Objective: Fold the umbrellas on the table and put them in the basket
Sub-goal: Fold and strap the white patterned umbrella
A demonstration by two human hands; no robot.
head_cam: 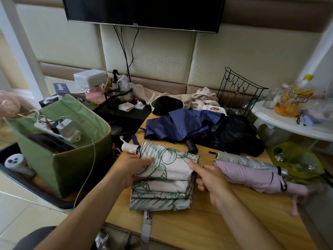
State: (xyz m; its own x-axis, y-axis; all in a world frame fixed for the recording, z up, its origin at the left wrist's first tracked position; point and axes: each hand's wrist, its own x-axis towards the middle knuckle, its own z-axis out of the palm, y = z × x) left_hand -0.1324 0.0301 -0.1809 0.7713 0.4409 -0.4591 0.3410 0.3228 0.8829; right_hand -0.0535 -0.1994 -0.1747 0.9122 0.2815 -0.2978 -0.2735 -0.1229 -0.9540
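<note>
A white umbrella with a green leaf print (165, 175) lies on the wooden table (207, 226), its cloth pleated flat, white handle to the far left. My left hand (133, 168) grips its left side. My right hand (207, 177) pinches its folds on the right edge. A dark blue umbrella (180, 123) lies loose behind it, beside a black one (232, 134). A pink umbrella (252, 175) and a silver one (246, 161) lie rolled at the right. The green fabric basket (59, 159) stands left of the table.
In the basket lie a white power strip with a charger (61, 129) and a dark object. A cable hangs over its front. A yellow-green bag (297, 159) sits at the table's right edge. Black cap, towels and a wire rack crowd the back. A white round table stands right.
</note>
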